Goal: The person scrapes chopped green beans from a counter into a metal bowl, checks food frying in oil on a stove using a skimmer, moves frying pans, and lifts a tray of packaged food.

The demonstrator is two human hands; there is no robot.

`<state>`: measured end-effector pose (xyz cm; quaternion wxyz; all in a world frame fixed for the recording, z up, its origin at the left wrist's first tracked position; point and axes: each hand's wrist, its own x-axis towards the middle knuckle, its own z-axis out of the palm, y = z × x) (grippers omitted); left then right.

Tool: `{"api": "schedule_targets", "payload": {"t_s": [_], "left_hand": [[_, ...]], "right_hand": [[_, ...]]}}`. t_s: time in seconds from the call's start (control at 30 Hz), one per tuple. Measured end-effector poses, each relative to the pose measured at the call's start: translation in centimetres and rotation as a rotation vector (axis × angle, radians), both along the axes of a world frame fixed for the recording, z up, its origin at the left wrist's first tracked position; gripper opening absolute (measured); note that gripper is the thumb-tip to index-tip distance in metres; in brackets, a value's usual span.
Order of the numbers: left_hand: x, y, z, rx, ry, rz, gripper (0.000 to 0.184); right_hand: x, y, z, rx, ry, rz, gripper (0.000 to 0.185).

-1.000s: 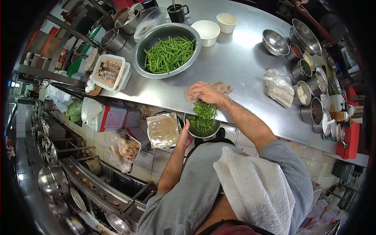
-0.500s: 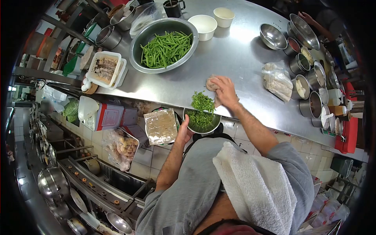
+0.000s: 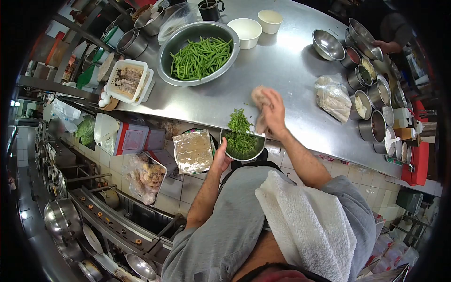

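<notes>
My left hand [image 3: 222, 158] is closed on the rim of a metal bowl [image 3: 256, 154], held against the table's front edge. Chopped green herbs [image 3: 241, 142] lie in the bowl, and a small heap of the same herbs [image 3: 238, 121] sits at the edge just above it. A crumpled beige cloth [image 3: 259, 96] is gripped in my right hand [image 3: 275, 113], which is just right of the heap over the steel table [image 3: 291, 80]. A few herb bits lie near the cloth.
A large metal basin [image 3: 162, 66] of green beans stands at the back left, beside white tubs [image 3: 244, 34]. A plastic container of meat [image 3: 128, 81] is further left. Several metal bowls and a bagged item [image 3: 333, 98] line the right, where a co-worker's hand [image 3: 386, 46] touches a bowl.
My right hand has tilted up and shifted slightly right with the cloth. The herb heap at the edge looks narrower. A co-worker's hand has come down to a bowl at the far right.
</notes>
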<state>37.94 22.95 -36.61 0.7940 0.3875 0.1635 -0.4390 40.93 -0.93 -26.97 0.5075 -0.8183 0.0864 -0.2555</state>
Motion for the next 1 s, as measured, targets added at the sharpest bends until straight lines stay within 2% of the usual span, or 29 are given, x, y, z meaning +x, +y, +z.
{"api": "schedule_targets", "payload": {"t_s": [0.07,0.13,0.23,0.27,0.33,0.43,0.77,0.97,1.0], "left_hand": [[-0.1,0.0,0.1,0.004,0.014,0.026,0.058],[-0.1,0.0,0.2,-0.004,-0.001,0.028,0.058],[-0.2,0.0,0.5,0.024,-0.018,0.018,0.057],[-0.1,0.0,0.6,0.024,-0.022,0.017,0.057],[-0.2,0.1,0.4,0.039,-0.020,-0.013,0.062],[-0.2,0.0,0.7,0.057,-0.018,-0.016,0.061],[0.1,-0.2,0.7,0.052,-0.013,0.030,0.060],[-0.1,-0.1,0.7,-0.042,-0.040,0.078,0.062],[0.0,0.0,0.6,-0.046,-0.038,0.064,0.062]], "right_hand": [[2.4,-1.6,-0.1,-0.015,-0.042,-0.025,0.038],[4.2,-2.5,-0.4,-0.445,0.177,-0.103,0.040],[5.2,-1.8,-0.9,-0.574,0.201,-0.034,0.041],[5.4,-1.6,-0.9,-0.573,0.197,-0.037,0.041],[5.2,-1.0,-0.9,-0.542,0.155,0.201,0.038],[4.6,0.2,-1.4,-0.537,0.064,0.325,0.038],[0.6,3.0,-1.9,-0.413,0.055,0.558,0.039],[-2.3,4.3,-1.8,-0.339,0.115,0.655,0.049],[-2.1,4.1,-1.7,-0.181,0.102,0.647,0.048]]}}
